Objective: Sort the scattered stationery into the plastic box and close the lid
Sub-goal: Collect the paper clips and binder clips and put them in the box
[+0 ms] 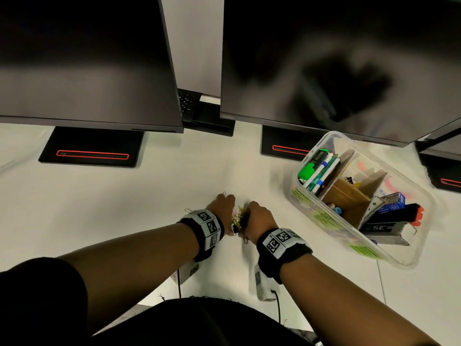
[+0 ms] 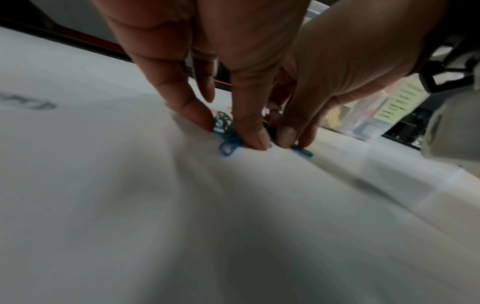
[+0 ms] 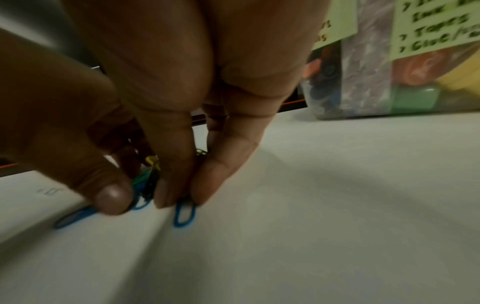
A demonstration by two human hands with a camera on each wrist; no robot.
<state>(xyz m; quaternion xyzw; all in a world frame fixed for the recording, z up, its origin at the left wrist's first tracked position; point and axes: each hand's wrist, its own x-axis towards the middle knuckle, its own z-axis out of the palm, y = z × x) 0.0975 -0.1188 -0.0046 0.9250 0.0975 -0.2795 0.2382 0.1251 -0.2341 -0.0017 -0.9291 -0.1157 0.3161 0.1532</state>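
Note:
A heap of coloured paper clips [image 1: 238, 218] lies on the white desk between my two hands. My left hand [image 1: 225, 204] has its fingertips down on the desk and pinches clips [image 2: 223, 123] between finger and thumb. My right hand [image 1: 258, 212] presses in from the other side, and its fingertips [image 3: 168, 195] close on the same heap. Blue clips [image 3: 184, 214] stick out under the fingertips. A few loose clips [image 1: 188, 211] lie to the left. To the right stands the clear plastic box [image 1: 303, 196], open, with pens, a green marker and staplers in cardboard compartments.
Two dark monitors [image 1: 87, 58] [image 1: 324, 58] hang over the back of the desk on black stands [image 1: 92, 148] with red lines. The box nearly touches the right stand [image 1: 284, 143]. Green handwritten labels [image 3: 431, 26] cover the box wall. The desk's front edge is at my body.

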